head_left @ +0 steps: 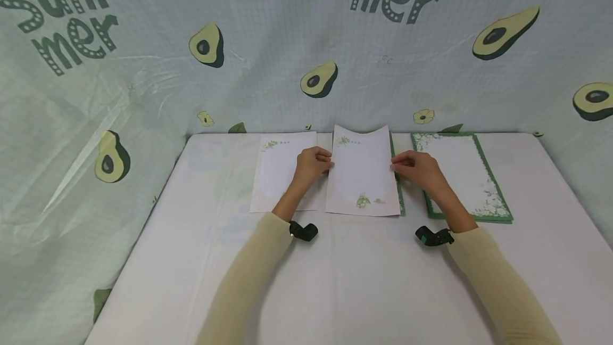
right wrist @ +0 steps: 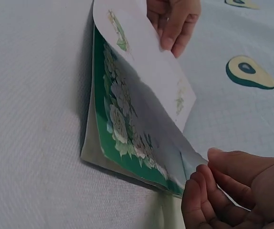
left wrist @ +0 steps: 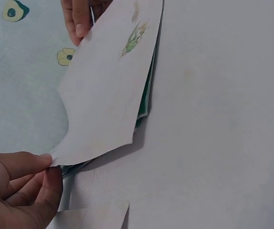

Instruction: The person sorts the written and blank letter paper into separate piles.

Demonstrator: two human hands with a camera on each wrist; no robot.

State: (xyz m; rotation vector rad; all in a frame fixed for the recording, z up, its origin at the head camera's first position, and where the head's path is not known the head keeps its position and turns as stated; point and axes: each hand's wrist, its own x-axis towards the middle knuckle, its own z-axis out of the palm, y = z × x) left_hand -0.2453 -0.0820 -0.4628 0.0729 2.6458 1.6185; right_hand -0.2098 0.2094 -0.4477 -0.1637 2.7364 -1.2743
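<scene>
A pale pink sheet of paper point(head_left: 361, 174) with small green flower prints lies at the middle of the far table side, bowed up at its far edge. My left hand point(head_left: 312, 164) pinches its left edge between thumb and fingers, as the left wrist view shows. At the opposite edge my right hand point(head_left: 417, 168) pinches the sheet by thumb and fingertip. Under it, a green-bordered floral sheet point(right wrist: 122, 124) shows in the right wrist view, with a further pale sheet point(right wrist: 91, 148) beneath. The pink sheet is lifted clear of the green one near my right hand.
Left of the hands lies another pink sheet point(head_left: 275, 174), partly under my left wrist. To the right is a stack of green-bordered sheets point(head_left: 460, 174). The white table point(head_left: 364, 281) meets an avocado-print curtain point(head_left: 268, 68) behind. Each wrist wears a small black camera point(head_left: 304, 231).
</scene>
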